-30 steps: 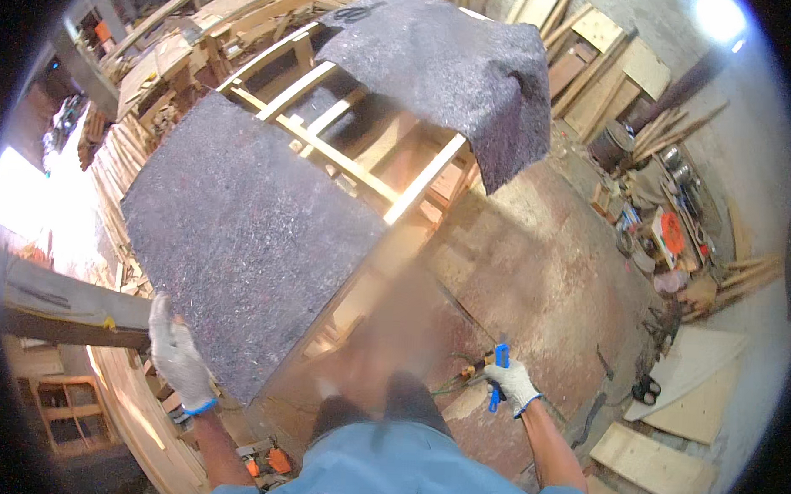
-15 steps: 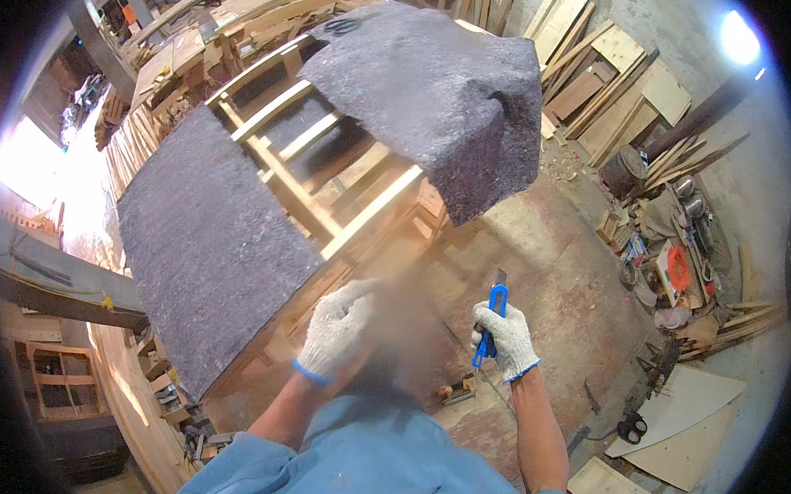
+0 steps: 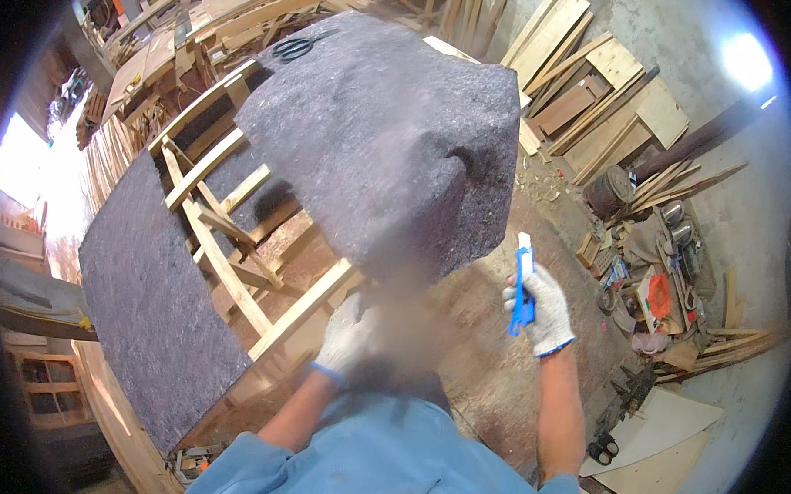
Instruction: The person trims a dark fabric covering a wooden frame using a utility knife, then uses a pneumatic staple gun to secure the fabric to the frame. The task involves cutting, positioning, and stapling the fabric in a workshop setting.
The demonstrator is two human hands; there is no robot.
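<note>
My right hand (image 3: 545,313), in a white knitted glove with a blue cuff, grips a blue utility knife (image 3: 523,291) with its blade pointing up and away from me. My left hand (image 3: 344,339), gloved the same way, is beside the near rail of a wooden frame (image 3: 302,309); a blurred patch hides its fingertips. Dark grey felt covers the frame in two parts: a left piece (image 3: 149,308) and a right piece (image 3: 373,133) whose corner hangs over the edge. Between them the slats are bare. Dark-handled scissors (image 3: 293,48) lie on the far end of the right piece.
Boards (image 3: 584,88) lean on the back wall beside a round bucket (image 3: 608,192). Along the right wall lies clutter with an orange-red item (image 3: 659,295). Pale panels (image 3: 655,430) rest on the floor at lower right, a roll of black tape (image 3: 604,448) near them.
My right hand has moved up and to the right with the utility knife. My left hand has shifted a little along the near rail. The frame sits further left in view.
</note>
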